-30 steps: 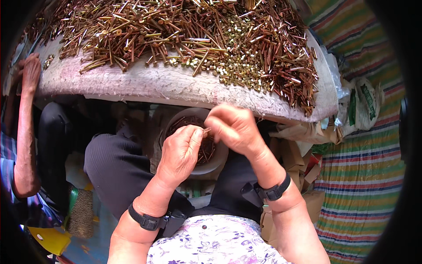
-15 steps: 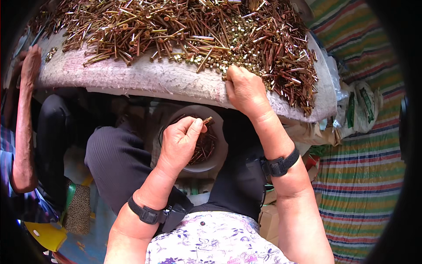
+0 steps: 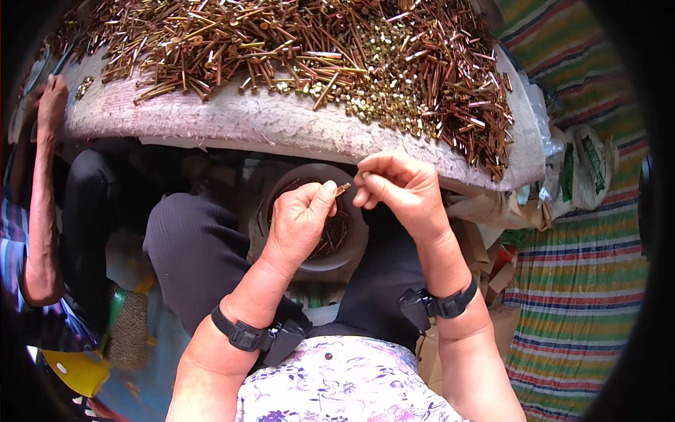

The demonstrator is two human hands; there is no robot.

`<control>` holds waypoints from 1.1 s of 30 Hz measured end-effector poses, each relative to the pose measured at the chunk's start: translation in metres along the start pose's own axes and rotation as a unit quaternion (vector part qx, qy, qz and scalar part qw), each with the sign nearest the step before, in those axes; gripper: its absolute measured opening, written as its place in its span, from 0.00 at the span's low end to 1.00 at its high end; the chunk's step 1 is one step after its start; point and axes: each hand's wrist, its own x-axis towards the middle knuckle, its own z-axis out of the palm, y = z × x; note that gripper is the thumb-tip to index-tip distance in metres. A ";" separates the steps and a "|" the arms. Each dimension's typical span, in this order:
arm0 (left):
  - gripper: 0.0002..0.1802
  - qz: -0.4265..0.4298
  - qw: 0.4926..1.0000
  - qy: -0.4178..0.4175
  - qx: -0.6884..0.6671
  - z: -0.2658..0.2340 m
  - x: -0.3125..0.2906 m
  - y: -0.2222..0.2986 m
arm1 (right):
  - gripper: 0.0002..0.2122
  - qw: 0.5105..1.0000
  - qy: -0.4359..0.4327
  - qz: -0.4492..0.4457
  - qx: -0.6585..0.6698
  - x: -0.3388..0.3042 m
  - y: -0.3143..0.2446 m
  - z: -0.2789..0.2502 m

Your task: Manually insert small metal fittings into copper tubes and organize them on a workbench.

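Observation:
My left hand [image 3: 299, 219] is closed, pinching a gold-coloured metal bolt [image 3: 342, 189] between thumb and forefinger. Only its end sticks out past the fingertips, pointing right. Facing it from a short way off, my right hand [image 3: 404, 188] has its thumb and forefinger pinched together on a small metal nut [image 3: 366, 174], mostly covered by the fingers. Below both hands, between my knees, stands a round pale bucket [image 3: 358, 243] with similar bolts [image 3: 333, 235] inside. Small gold nuts [image 3: 383, 98] lie loose at the table's near side.
A big heap of long bolts [image 3: 232, 53] covers much of the cloth-topped table [image 3: 246, 119]. At the left, another person's hand [image 3: 52, 102] rests by the table edge. Sacks [image 3: 587, 169] and cardboard [image 3: 503, 327] stand at the right beside a striped sheet [image 3: 569, 295].
My right hand has drawn back from the nuts on the table toward my left hand, carrying a small nut. My left hand has moved slightly right, still pinching the bolt.

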 end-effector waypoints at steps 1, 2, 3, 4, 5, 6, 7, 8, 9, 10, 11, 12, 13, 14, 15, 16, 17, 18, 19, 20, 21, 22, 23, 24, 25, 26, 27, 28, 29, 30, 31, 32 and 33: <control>0.21 0.002 1.000 -0.002 -0.004 0.001 0.001 -0.001 | 0.07 1.000 -0.007 0.002 0.018 -0.004 0.001 0.002; 0.21 0.005 1.000 -0.005 -0.008 0.002 0.001 0.000 | 0.06 1.000 -0.008 0.003 0.022 -0.008 0.003 0.004; 0.21 0.002 1.000 -0.008 -0.007 0.003 0.001 0.001 | 0.06 1.000 -0.008 -0.007 0.017 -0.010 0.005 0.005; 0.21 0.001 1.000 -0.010 0.002 0.003 0.000 0.002 | 0.06 1.000 -0.009 -0.017 0.012 -0.011 0.007 0.007; 0.20 0.001 1.000 -0.010 0.009 0.004 0.000 0.004 | 0.06 1.000 -0.002 -0.018 0.016 -0.012 0.008 0.007; 0.20 0.000 1.000 -0.012 0.010 0.006 0.000 0.004 | 0.06 1.000 -0.001 -0.017 0.017 -0.013 0.009 0.006; 0.20 0.021 0.999 -0.019 0.017 0.008 0.001 0.004 | 0.06 1.000 0.003 -0.018 0.011 -0.014 0.009 0.005; 0.19 0.041 0.999 -0.025 0.025 0.008 0.001 0.004 | 0.06 1.000 0.005 -0.019 0.006 -0.014 0.010 0.004; 0.19 0.040 0.999 -0.024 0.026 0.008 0.001 0.003 | 0.06 1.000 0.004 -0.019 0.007 -0.014 0.009 0.003; 0.20 0.055 0.998 -0.027 0.032 0.008 0.001 0.002 | 0.05 1.000 -0.005 -0.013 0.001 -0.014 0.008 0.003; 0.21 0.071 0.996 -0.031 0.038 0.008 0.001 0.002 | 0.04 1.000 -0.014 -0.006 -0.004 -0.015 0.006 0.002; 0.21 0.071 0.996 -0.030 0.039 0.009 0.000 0.000 | 0.04 1.000 -0.015 -0.007 -0.004 -0.015 0.006 0.001; 0.20 0.084 0.995 -0.023 0.041 0.009 -0.001 -0.002 | 0.02 0.998 -0.019 -0.001 -0.063 -0.015 0.005 0.001; 0.19 0.099 0.994 -0.016 0.044 0.009 -0.001 -0.002 | 0.01 0.992 -0.021 0.002 -0.123 -0.015 0.004 0.001; 0.19 0.100 0.994 -0.016 0.047 0.009 -0.002 -0.002 | 0.04 0.980 -0.020 -0.024 -0.196 -0.014 0.004 0.001; 0.18 0.116 0.991 -0.010 0.072 0.010 -0.004 -0.001 | 0.04 0.980 -0.019 -0.027 -0.194 -0.014 0.004 0.000; 0.16 0.132 0.987 -0.005 0.095 0.011 -0.004 0.000 | 0.05 0.959 -0.019 -0.097 -0.266 -0.013 0.006 -0.003; 0.16 0.135 0.986 -0.006 0.098 0.013 -0.006 0.002 | 0.06 0.927 -0.018 -0.166 -0.335 -0.013 0.009 -0.006; 0.17 0.142 0.984 -0.010 0.111 0.015 -0.007 0.004 | 0.08 0.923 -0.020 -0.167 -0.346 -0.014 0.013 -0.010; 0.18 0.146 0.981 -0.009 0.125 0.014 -0.008 0.005 | 0.08 0.924 -0.021 -0.170 -0.343 -0.014 0.011 -0.005; 0.18 0.148 0.981 -0.004 0.127 0.013 -0.008 0.006 | 0.09 0.953 0.001 -0.141 -0.267 -0.017 0.007 0.002; 0.18 0.148 0.980 -0.001 0.130 0.011 -0.008 0.005 | 0.10 0.976 0.024 -0.109 -0.189 -0.018 0.005 0.007; 0.18 0.150 0.978 -0.006 0.143 0.012 -0.008 0.005 | 0.11 0.979 0.038 -0.105 -0.173 -0.019 0.011 0.006; 0.18 0.152 0.976 -0.010 0.157 0.013 -0.008 0.004 | 0.11 0.978 0.038 -0.105 -0.174 -0.019 0.014 0.002; 0.18 0.152 0.976 -0.011 0.156 0.013 -0.009 0.005 | 0.10 0.962 0.008 -0.127 -0.243 -0.020 0.016 -0.004; 0.18 0.154 0.974 -0.013 0.164 0.013 -0.010 0.005 | 0.10 0.939 -0.023 -0.147 -0.309 -0.019 0.017 -0.007; 0.18 0.155 0.973 -0.015 0.171 0.012 -0.010 0.005 | 0.09 0.955 -0.031 -0.130 -0.266 -0.020 0.020 -0.006; 0.18 0.154 0.973 -0.016 0.171 0.012 -0.010 0.005 | 0.09 0.955 -0.030 -0.129 -0.266 -0.019 0.021 -0.004; 0.18 0.154 0.976 -0.011 0.154 0.012 -0.009 0.005 | 0.10 0.971 0.008 -0.133 -0.201 -0.019 0.022 0.000; 0.18 0.151 0.979 -0.004 0.139 0.011 -0.010 0.005 | 0.12 0.981 0.043 -0.136 -0.132 -0.018 0.024 0.006; 0.17 0.142 0.979 0.008 0.147 0.009 -0.009 0.005 | 0.12 0.979 0.128 -0.135 -0.088 -0.015 0.028 0.022; 0.17 0.139 0.980 0.007 0.145 0.009 -0.009 0.005 | 0.12 0.979 0.129 -0.131 -0.090 -0.018 0.025 0.016; 0.17 0.146 0.976 0.001 0.161 0.009 -0.010 0.006 | 0.11 0.980 0.051 -0.109 -0.158 -0.020 0.021 0.006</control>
